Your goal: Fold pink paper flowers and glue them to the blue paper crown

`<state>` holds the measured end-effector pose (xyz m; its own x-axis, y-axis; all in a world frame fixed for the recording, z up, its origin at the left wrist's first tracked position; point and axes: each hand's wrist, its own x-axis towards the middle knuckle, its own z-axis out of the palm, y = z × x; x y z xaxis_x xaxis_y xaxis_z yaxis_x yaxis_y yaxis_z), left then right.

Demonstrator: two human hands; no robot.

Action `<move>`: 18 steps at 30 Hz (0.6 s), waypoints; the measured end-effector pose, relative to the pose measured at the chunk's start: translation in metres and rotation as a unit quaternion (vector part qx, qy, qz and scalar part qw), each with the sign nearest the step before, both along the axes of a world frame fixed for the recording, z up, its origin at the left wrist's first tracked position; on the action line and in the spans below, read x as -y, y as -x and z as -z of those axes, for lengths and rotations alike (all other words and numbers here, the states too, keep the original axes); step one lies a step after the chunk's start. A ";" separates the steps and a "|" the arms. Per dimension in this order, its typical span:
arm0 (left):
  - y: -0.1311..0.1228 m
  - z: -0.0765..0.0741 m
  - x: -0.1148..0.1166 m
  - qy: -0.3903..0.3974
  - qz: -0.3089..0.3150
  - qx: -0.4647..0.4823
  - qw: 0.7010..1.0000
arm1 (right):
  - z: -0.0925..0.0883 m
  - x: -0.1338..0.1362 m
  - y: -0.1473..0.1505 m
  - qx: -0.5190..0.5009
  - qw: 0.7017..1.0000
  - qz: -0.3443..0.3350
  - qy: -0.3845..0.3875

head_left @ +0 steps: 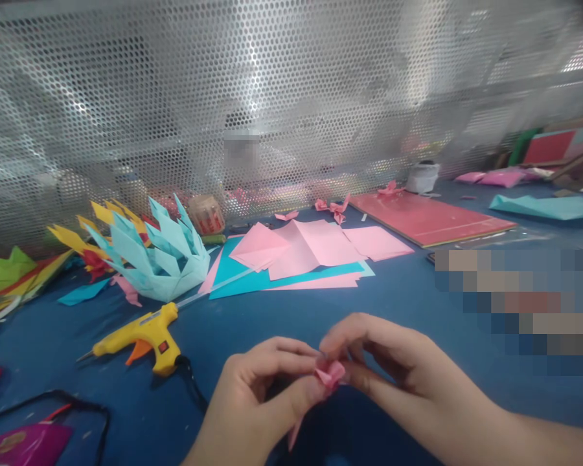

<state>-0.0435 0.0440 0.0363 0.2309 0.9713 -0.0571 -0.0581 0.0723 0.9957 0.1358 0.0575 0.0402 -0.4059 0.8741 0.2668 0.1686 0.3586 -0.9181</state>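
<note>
The pink fold (pixel 331 377) in the hands looks part-way done: its top is creased into a small, bunched shape, while a narrow tail hangs below, and whether any crease is missing cannot be told. Toward the far edge of the bench (pixel 393 291), beneath the mesh screen (pixel 291 84), lie small folded pieces (pixel 339 210) that seem finished; nearer the middle, pink sheets (pixel 315 246) lie over a blue sheet (pixel 223 278), some creased but none shaped, so much of the paper appears left to work. A pale blue crown (pixel 177 281), apparently complete, stands toward the far left corner, and the glue gun (pixel 148 333) lies in front of it, touched by neither hand. The fold is up off the bench, toward the near edge and a little right of centre. The left hand (pixel 265 382) pinches its left side, thumb nearest the camera and fingers curled behind; the right hand (pixel 405 362) arches over, thumb and fingertips closed in on the right side, the exact contact partly hidden. The left wrist rises from the near edge, the right forearm slants in from the near right corner, and the fingertips meet at the fold
</note>
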 end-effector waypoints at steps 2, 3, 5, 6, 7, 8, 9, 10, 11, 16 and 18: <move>0.001 -0.001 0.001 -0.008 0.014 0.018 1.000 | -0.001 0.000 -0.002 0.023 0.998 -0.006 -0.052; 0.002 -0.002 0.001 -0.009 0.021 0.025 0.999 | -0.001 -0.001 -0.003 0.034 0.996 -0.012 -0.077; 0.003 -0.002 0.002 0.003 0.033 0.030 0.999 | -0.002 -0.002 -0.006 0.049 0.992 -0.019 -0.118; 0.004 -0.002 0.002 0.016 0.033 0.034 0.999 | -0.003 -0.003 -0.007 0.054 0.989 -0.021 -0.134; 0.004 -0.002 0.002 0.034 0.029 0.043 0.998 | -0.003 -0.004 -0.008 0.058 0.987 -0.022 -0.148; 0.003 -0.001 0.002 0.055 0.022 0.056 0.997 | -0.004 -0.005 -0.009 0.060 0.985 -0.021 -0.161; 0.003 -0.001 0.002 0.075 0.014 0.072 0.994 | -0.004 -0.006 -0.009 0.063 0.983 -0.020 -0.174; 0.003 0.000 0.001 0.090 0.005 0.092 0.992 | -0.005 -0.007 -0.009 0.067 0.980 -0.017 -0.187; 0.002 0.001 0.001 0.099 -0.002 0.109 0.989 | -0.005 -0.007 -0.010 0.071 0.977 -0.012 -0.201; 0.003 0.001 0.000 0.077 0.034 0.135 0.987 | -0.007 -0.009 -0.013 0.087 0.961 -0.019 -0.261; 0.003 0.000 0.001 0.079 0.042 0.124 0.988 | -0.007 -0.010 -0.014 0.086 0.954 -0.026 -0.285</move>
